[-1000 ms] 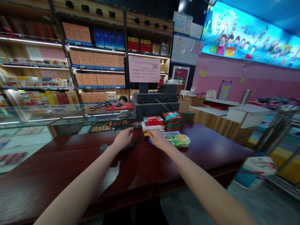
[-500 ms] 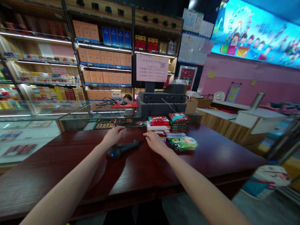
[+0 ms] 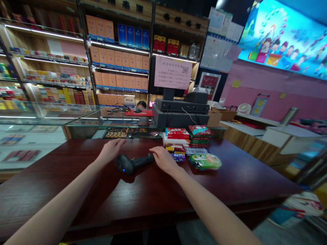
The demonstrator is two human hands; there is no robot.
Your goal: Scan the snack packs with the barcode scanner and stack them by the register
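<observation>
A black handheld barcode scanner (image 3: 133,164) with a small blue light lies on the dark red wooden desk (image 3: 143,195). My left hand (image 3: 111,149) is just beyond and left of the scanner's head, apart from it, fingers stretched out with nothing in them. At the handle's far end is my right hand (image 3: 163,159), its fingers pointing left over the tip; whether they touch it is unclear. Beside that hand sit a stack of red and white snack packs (image 3: 177,133), purple packs (image 3: 178,157), dark red pouches (image 3: 200,132) and green packs (image 3: 205,161).
A grey cash register (image 3: 181,110) with a pink sign (image 3: 173,72) stands behind the desk on a glass counter (image 3: 84,114). Shelves of boxes rise behind. A person's head (image 3: 141,104) shows beyond the counter. To the right, a white bucket (image 3: 293,209) stands on the floor.
The view has shifted slightly, so the background sits further right. My left hand has drawn left, away from the scanner. My right hand has come closer to the handle's end.
</observation>
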